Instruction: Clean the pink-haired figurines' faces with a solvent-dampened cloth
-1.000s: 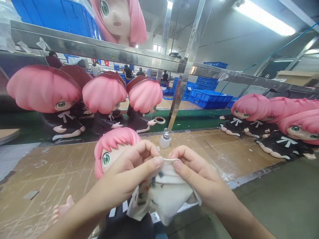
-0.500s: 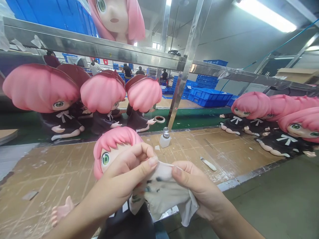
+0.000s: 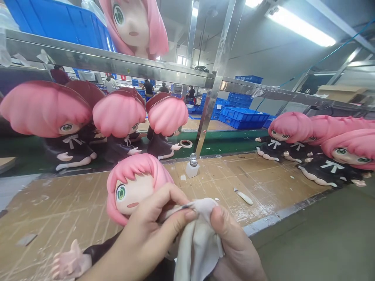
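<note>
We have the cloth [image 3: 202,242] at the lower centre of the frame, held in both hands in front of the figure [image 3: 140,166]. Our left hand [image 3: 158,226] is nearly closed, thumb and bent forefinger pinching a gathered fold near the cloth's top. Our right hand [image 3: 236,249] curls round the cloth's right side, thumb laid against it; its other fingers are mostly hidden, so we cannot tell how firmly they grip.

We judge the cloth light, thin and soft: it hangs in loose folds below our thumbs, likelier to bunch or slip than to keep a shape. A pinch close to the edge, slack gathered up, looks the surest hold. The figure, by its smooth sheen, we judge stiff, somewhat slippery and easily scuffed; its body seems a safer hold than the slim arm [image 3: 100,249] at the lower left.
</note>
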{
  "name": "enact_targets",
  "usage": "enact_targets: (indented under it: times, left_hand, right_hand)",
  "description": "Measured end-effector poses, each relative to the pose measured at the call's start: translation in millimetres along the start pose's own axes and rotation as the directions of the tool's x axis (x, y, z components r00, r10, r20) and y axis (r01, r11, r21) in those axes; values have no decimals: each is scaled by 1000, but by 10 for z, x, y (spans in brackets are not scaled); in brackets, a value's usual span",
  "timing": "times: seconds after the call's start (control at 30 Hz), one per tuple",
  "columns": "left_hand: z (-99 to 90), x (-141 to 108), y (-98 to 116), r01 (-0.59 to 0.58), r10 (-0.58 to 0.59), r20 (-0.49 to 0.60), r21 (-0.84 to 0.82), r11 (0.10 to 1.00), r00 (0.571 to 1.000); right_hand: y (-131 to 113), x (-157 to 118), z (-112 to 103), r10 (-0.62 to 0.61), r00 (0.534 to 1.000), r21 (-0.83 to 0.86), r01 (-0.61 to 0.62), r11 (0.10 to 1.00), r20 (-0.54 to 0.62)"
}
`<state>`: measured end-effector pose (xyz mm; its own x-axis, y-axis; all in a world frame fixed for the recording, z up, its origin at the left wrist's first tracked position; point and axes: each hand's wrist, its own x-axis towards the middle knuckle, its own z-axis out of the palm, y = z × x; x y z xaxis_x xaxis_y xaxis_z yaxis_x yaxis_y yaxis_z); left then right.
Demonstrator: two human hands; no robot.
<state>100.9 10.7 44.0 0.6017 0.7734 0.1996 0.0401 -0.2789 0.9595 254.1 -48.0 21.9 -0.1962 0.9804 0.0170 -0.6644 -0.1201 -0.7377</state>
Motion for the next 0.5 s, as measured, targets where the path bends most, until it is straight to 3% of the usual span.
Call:
enact_targets:
  times: [0.03, 0.07, 0.13, 0.2, 0.27, 0.33, 0.43, 0.5]
  left_hand:
    - [23, 13, -23, -128, 134, -48, 105, 986, 990]
    - [52, 27, -50, -263, 294, -91, 254, 931, 952]
    - [127, 49, -106, -439, 579, -64, 587, 680, 812]
    - [210, 60, -142, -490, 705, 89, 779, 392, 704]
    - [279, 66, -145, -517, 707, 234, 828, 215, 668]
    - [314, 60, -127, -556, 688, 323, 819, 141, 650]
    - [268, -29, -151, -600, 639, 427, 797, 68, 640]
    - [174, -169, -243, -613, 668, 357, 767, 189, 653]
  right_hand:
    - [30, 3, 8, -16, 1000, -34, 16, 999, -15]
    - [72, 9, 14, -63, 997, -85, 59, 995, -49]
    - [185, 24, 27, -226, 964, -214, 192, 958, -144]
    - [304, 33, 46, -388, 897, -323, 310, 894, -213]
    - [379, 37, 74, -479, 841, -372, 373, 850, -250]
    - [366, 60, 84, -536, 798, -391, 416, 821, -275]
    - [170, 202, -65, -672, 676, -526, 469, 709, -304]
    - [-23, 385, -341, -754, 593, -714, 394, 578, -283]
